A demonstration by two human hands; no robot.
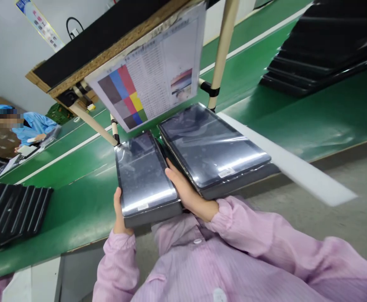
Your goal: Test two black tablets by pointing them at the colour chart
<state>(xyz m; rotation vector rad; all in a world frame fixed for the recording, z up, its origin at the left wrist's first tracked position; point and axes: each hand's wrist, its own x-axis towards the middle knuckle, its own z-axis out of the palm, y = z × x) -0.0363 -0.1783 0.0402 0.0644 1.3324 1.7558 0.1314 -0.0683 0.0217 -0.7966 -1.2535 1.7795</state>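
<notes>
A dark, glossy, tablet-like screen [145, 176] under clear film sits on a thick dark grey base, tilted on the green bench. My left hand [119, 214] grips its left side, thumb along the edge. Along its right side lies my right hand [183, 186], fingers pressed to the edge in the gap between the two screens. Whether the base is one block or several layers I cannot tell. A larger screen [215, 144], also film-covered with a small white label, rests on a similar base just right of my right hand.
A stand with a printed colour chart [148, 67] rises behind the screens on cream tubes [223, 50]. Stacked black trays lie right [325, 50] and left [16, 209]. A white strip [290, 161] juts over the bench edge. A person in blue [34, 126] works at far left.
</notes>
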